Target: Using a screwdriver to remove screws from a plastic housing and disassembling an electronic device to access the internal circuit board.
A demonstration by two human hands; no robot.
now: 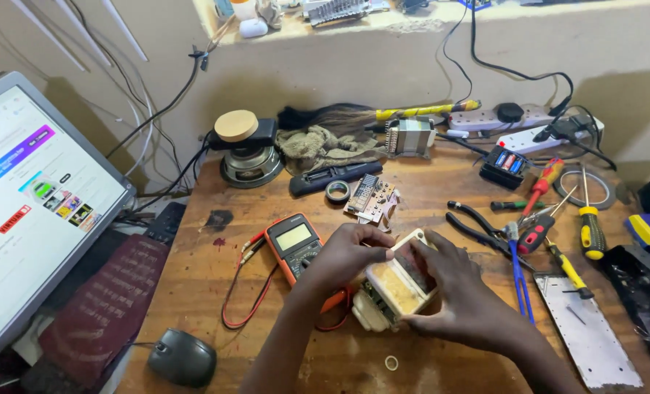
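Both hands, left hand (343, 255) and right hand (460, 292), grip a small cream transformer (394, 288) at centre frame above the worktop (208, 292); it looks mid-inspection, the orange multimeter (293, 244) just left, its probes not yet applied

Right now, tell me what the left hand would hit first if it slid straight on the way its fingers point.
Probably the right hand: the left hand points right across the cream, tape-wrapped transformer block both hands grip, though depth is uncertain.
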